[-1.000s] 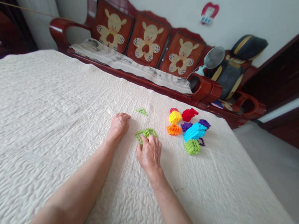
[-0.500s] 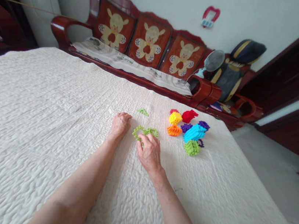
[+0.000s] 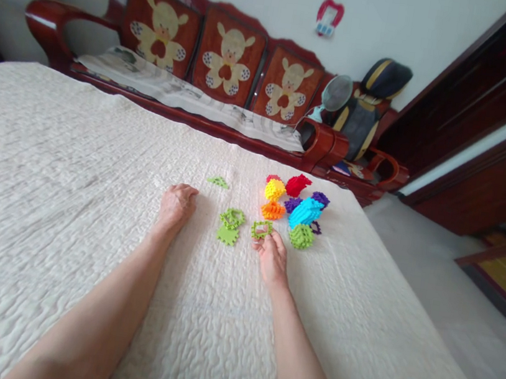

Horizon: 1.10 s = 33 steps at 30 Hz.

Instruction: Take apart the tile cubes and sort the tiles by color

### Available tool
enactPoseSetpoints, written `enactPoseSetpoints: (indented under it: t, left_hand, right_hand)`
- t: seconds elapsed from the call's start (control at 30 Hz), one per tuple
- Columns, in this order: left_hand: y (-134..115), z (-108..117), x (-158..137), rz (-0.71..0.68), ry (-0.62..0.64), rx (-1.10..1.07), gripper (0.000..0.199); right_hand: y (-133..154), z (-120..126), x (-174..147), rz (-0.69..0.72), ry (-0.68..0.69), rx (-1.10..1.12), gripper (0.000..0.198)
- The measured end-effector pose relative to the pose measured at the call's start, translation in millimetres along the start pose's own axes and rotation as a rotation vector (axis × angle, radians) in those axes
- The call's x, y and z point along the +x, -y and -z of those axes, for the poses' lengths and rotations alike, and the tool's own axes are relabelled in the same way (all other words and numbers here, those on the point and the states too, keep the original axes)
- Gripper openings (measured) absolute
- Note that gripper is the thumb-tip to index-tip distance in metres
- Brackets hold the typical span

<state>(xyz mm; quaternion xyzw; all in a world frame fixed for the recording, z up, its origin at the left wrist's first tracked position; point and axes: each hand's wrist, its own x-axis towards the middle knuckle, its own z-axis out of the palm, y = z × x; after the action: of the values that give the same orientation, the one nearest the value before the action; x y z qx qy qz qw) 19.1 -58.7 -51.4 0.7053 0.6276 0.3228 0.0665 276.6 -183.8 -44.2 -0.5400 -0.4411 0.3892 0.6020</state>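
My right hand pinches a green square frame with toothed edges, held a little above the quilt. Left of it lie several loose green pieces: open toothed frames and, partly under them, a solid toothed plate. A green triangular piece lies farther back on its own. My left hand rests on the quilt with its fingers curled in, apart from the pieces; nothing shows in it. Just right of my right hand stands a round cluster of green pieces.
Sorted clusters lie at the right: blue, orange, yellow, red and purple. A white quilt covers the surface. Behind it stands a wooden sofa with bear cushions and a small fan.
My right hand has lifted a green square frame from the green pieces and moved right with it, uncovering the solid plate. My left hand stays on the quilt. The view has shifted right.
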Motion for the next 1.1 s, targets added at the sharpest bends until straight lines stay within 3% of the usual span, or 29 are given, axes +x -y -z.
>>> enactPoseSetpoints:
  t: [0.23,0.37,0.5,0.63,0.8,0.97,1.1]
  left_hand:
    - [0,0,0,-0.009,-0.004,0.012,0.041]
    - [1,0,0,-0.007,0.002,0.018,0.041]
    - [1,0,1,-0.001,0.014,0.021,0.040]
    - [1,1,0,-0.005,0.017,0.029,0.042]
    - [0,1,0,-0.006,0.010,0.040,0.041]
    - [0,0,0,-0.021,-0.003,0.047,0.042]
    - [1,0,0,-0.023,0.004,0.051,0.042]
  right_hand:
    - [2,3,6,0.116,-0.046,-0.311,0.046]
    - [-1,3,9,0.166,-0.095,-0.345,0.042]
    - [-3,5,13,0.332,-0.059,-0.405,0.028]
    - [-5,11,15,0.465,0.006,-0.523,0.035]
    - [-2,11,3,0.461,-0.129,-0.749,0.035]
    - [1,0,-14,0.436,-0.119,-0.994,0.051]
    - [0,-5,-14,0.422,-0.141,-1.053,0.048]
